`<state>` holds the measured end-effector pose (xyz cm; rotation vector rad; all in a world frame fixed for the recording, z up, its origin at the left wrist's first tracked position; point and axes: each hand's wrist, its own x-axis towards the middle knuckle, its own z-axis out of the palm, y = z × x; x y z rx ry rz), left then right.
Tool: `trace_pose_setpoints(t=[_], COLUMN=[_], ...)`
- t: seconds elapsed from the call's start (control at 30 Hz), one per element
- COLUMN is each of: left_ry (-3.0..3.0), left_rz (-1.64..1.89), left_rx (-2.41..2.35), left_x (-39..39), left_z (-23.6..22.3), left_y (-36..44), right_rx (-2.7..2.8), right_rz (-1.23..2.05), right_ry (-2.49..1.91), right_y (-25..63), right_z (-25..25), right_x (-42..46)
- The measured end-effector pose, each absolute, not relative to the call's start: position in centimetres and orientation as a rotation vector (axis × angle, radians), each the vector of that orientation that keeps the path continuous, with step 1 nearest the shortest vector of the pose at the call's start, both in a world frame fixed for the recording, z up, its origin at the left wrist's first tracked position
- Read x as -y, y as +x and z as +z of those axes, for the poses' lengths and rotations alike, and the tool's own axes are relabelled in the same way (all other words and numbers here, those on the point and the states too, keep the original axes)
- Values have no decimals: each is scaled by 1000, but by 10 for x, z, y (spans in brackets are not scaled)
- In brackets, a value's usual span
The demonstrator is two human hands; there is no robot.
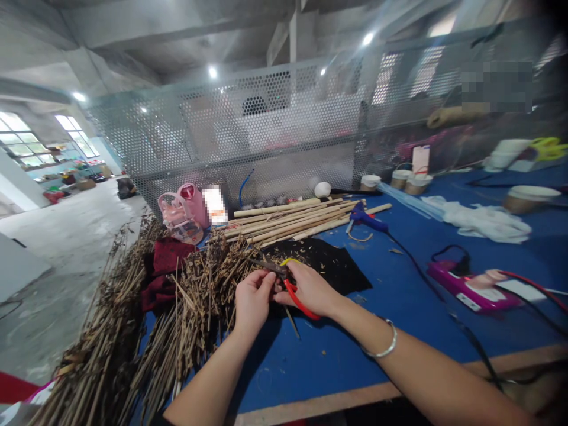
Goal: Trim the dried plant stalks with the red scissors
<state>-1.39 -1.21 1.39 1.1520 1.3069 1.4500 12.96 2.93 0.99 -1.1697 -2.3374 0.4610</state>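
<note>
In the middle of the head view, my right hand (308, 289) grips a pair of scissors (303, 305) with red and yellow handles. Their dark blades point left, over my left hand (255, 299). The left fingers are pinched together near the blades, on what looks like a dried plant stem (291, 323) that pokes out below the hands. Just left of my hands lies a large heap of dried stalks (199, 296) with brown seed heads. A black cloth (344, 269) strewn with pale clippings is under and beyond the hands.
Behind the cloth lie several pale wooden sticks (284, 222) and a blue glue gun (366, 219) with its cord. A purple power strip (473, 290) sits right. Pink bottle (193, 204), white cloth (488, 223) and paper cups (530, 201) stand around. A perforated metal screen (266, 136) closes the back.
</note>
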Motion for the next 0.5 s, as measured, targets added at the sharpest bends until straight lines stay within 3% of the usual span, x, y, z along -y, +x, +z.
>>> trace_pose_setpoints(t=[0.5], left_ry=[1150], left_rz=[1451], left_rx=[-1277], left_x=[15], left_z=[17], left_y=[-14], right_rx=[2229], right_rz=[643], right_ry=[-1308], right_y=[127], right_z=[10], right_x=[-22])
